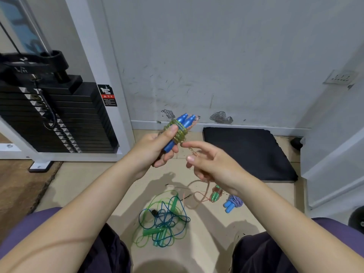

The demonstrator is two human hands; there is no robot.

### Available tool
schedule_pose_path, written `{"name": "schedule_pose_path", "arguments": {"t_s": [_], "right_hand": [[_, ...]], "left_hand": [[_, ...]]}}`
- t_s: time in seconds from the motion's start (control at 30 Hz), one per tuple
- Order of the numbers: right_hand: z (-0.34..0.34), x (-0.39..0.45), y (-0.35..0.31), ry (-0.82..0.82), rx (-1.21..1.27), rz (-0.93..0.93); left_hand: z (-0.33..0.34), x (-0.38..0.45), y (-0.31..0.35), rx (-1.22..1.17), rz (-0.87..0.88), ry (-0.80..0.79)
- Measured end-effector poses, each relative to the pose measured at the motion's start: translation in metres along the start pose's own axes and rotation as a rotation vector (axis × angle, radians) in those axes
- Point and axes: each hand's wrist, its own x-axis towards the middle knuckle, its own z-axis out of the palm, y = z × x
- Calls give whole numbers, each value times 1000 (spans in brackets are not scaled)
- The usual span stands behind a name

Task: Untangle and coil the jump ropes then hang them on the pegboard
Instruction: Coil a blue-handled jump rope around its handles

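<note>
Left hand: the left hand (157,146) is up in front of the person, fingers curled tight around two blue handles (178,133). The thumb lies flat along the top.
Blue handles: they sit side by side and tilt up and away, toward the wall. A yellow-green rope (180,133) is wound round and round their middle.
Right hand: the right hand (212,164) is just beside the left one, a bit lower. Its first finger points at the wound rope. A thin pink rope (199,194) runs through this hand, but I cannot tell how tightly it is held.
Pink rope: it hangs down in a loop to the floor, near a small bundle with green handles (215,195).
Blue and white bundle: a wound-up rope with blue handles (233,202) lies just beside the green one.
Tangled pile: green and blue ropes (163,219) lie in a messy heap on the floor, between the person's knees.
Black mat (250,152): it lies flat by the wall.
Weight stack (57,115): it stands on the left.
</note>
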Motion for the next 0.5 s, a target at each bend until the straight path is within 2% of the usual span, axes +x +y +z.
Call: {"name": "schedule_pose_path", "arguments": {"t_s": [0.17,0.23,0.37,0.5], "right_hand": [[10,3,3,105,-12,-27],[9,3,2,123,-114,1],[10,3,-3,181,-498,-62],[10,-1,-7,192,-1030,-220]], "left_hand": [[-1,2,-4,-6,-41,188],[0,3,-5,2,-37,229],[-4,5,-10,-12,-74,300],[1,6,-16,41,-115,264]]}}
